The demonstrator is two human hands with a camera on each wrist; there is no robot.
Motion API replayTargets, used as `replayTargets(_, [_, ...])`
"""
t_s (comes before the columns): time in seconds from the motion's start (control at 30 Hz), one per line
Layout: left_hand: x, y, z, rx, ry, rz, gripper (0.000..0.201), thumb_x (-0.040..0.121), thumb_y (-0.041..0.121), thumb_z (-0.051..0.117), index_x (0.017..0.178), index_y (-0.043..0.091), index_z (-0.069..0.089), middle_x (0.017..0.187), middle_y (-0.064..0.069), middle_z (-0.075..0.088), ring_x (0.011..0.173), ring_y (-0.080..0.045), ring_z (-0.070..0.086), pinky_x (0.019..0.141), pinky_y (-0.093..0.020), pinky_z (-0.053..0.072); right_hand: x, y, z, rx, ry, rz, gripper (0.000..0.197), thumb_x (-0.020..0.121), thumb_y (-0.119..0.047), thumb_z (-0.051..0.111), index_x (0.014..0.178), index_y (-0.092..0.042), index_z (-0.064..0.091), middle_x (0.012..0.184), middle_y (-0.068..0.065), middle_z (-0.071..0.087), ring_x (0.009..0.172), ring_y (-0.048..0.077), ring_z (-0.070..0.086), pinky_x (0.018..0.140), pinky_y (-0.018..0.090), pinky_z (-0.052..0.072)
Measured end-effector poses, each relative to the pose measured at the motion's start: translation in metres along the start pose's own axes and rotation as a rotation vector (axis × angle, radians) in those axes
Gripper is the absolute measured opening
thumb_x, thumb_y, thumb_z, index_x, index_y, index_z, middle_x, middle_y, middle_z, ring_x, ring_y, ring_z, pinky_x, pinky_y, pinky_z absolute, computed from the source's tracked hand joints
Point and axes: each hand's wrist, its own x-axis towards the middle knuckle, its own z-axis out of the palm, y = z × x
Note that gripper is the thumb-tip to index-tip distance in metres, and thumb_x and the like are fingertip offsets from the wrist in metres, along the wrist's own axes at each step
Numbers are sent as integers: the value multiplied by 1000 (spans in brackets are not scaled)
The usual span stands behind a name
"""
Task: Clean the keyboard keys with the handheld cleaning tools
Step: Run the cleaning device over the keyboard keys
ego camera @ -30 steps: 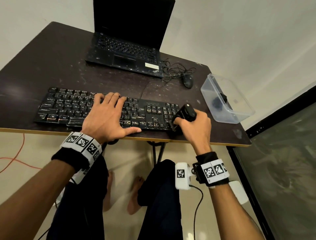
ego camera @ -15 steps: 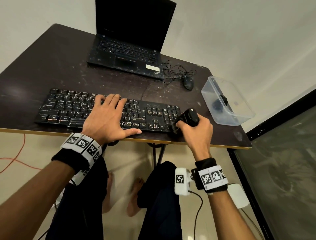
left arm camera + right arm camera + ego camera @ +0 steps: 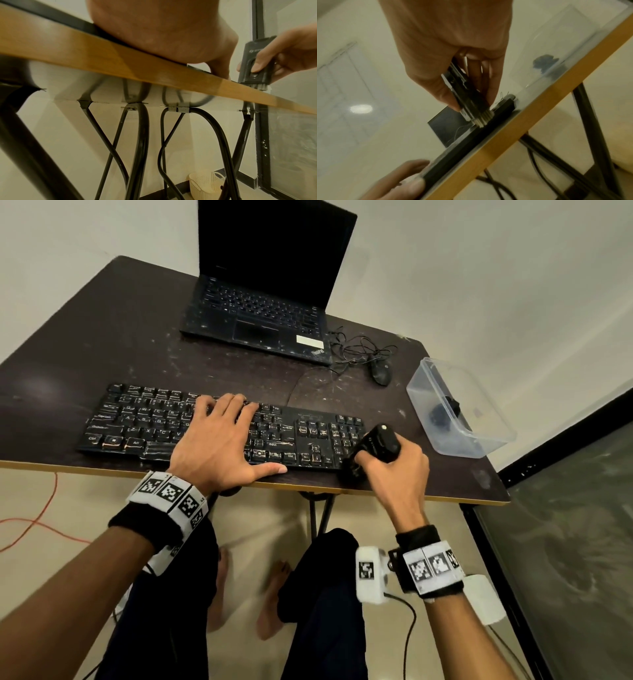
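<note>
A black keyboard (image 3: 144, 426) lies along the front edge of the dark table (image 3: 102, 344). My left hand (image 3: 219, 440) lies flat on its middle keys, fingers straight, thumb along the front edge. My right hand (image 3: 397, 470) grips a black cleaning brush (image 3: 376, 445), its bristles down at the keyboard's front right corner. In the right wrist view the brush (image 3: 462, 93) has pale bristles touching the keyboard's edge (image 3: 471, 136). The left wrist view shows the brush (image 3: 252, 65) held between thumb and fingers at the table edge.
An open black laptop (image 3: 260, 313) stands at the back, with a black mouse (image 3: 381, 371) and tangled cable to its right. A clear plastic box (image 3: 459, 409) holding a dark item sits at the right. A cream basket (image 3: 204, 184) stands on the floor under the table.
The right hand has drawn the brush a little toward the table's front edge, at the keyboard's right end. The left hand has stayed flat on the keys.
</note>
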Motion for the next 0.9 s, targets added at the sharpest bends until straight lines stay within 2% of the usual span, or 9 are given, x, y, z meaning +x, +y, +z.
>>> replayTargets(0.07, [0, 1, 1, -10, 2, 8, 133, 76, 106, 9, 151, 3, 49, 151, -18, 53, 140, -35, 47, 116, -55, 32, -3, -1, 2, -22, -105, -31, 15, 74, -24, 85, 73, -20, 70, 65, -10, 70, 68, 8, 65, 64, 25, 51])
replayTargets(0.13, [0, 2, 0, -18, 10, 11, 133, 76, 106, 10, 151, 4, 49, 151, -17, 53, 140, -35, 48, 116, -55, 32, 6, 3, -1, -48, -2, 3, 15, 75, -25, 83, 73, -20, 69, 67, -10, 69, 75, 17, 68, 72, 31, 56])
replayTargets(0.2, [0, 1, -1, -17, 1, 3, 133, 76, 106, 9, 151, 3, 49, 150, -18, 53, 140, -35, 48, 116, -55, 32, 15, 5, -4, -61, 108, 24, 21, 75, -26, 81, 68, -19, 63, 65, -10, 66, 74, 23, 65, 74, 36, 55])
replayTargets(0.33, [1, 2, 0, -12, 0, 14, 133, 76, 106, 7, 151, 3, 49, 151, -18, 53, 140, -34, 47, 116, -55, 32, 16, 5, -5, -85, -45, -13, 19, 74, -25, 82, 70, -19, 65, 65, -8, 68, 70, 18, 64, 67, 30, 50])
replayTargets(0.43, [0, 1, -1, -19, 4, 8, 133, 77, 106, 8, 150, 3, 49, 151, -18, 53, 140, -35, 48, 116, -56, 32, 35, 14, -13, -79, 45, 70, 20, 72, -27, 83, 71, -16, 66, 69, -6, 68, 76, 24, 67, 73, 34, 54])
replayTargets(0.57, [0, 1, 0, 1, -4, 6, 133, 76, 106, 7, 152, 4, 48, 153, -18, 53, 142, -35, 47, 116, -56, 32, 32, 16, -14, -25, -92, 86, 23, 68, -24, 85, 66, -14, 64, 62, -7, 64, 66, 17, 58, 66, 33, 47])
replayTargets(0.7, [1, 1, 0, -5, -4, 9, 133, 77, 106, 9, 152, 4, 48, 152, -18, 52, 142, -34, 46, 117, -56, 31, 41, 12, -10, -44, -14, 93, 21, 70, -27, 83, 68, -15, 66, 68, -4, 69, 75, 25, 66, 72, 38, 54])
replayTargets(0.83, [1, -1, 0, 13, -16, -1, 134, 76, 106, 5, 154, 5, 46, 155, -17, 50, 145, -33, 44, 118, -56, 30, 39, 3, -3, -95, -95, 20, 22, 72, -26, 82, 71, -12, 66, 67, -2, 70, 70, 20, 64, 66, 33, 51])
replayTargets(0.9, [1, 2, 0, 13, -16, 4, 135, 76, 106, 5, 155, 5, 46, 156, -17, 50, 145, -33, 44, 119, -56, 30, 47, 6, -7, -86, -48, 55, 22, 70, -29, 82, 71, -12, 68, 67, -3, 71, 73, 22, 68, 69, 37, 56])
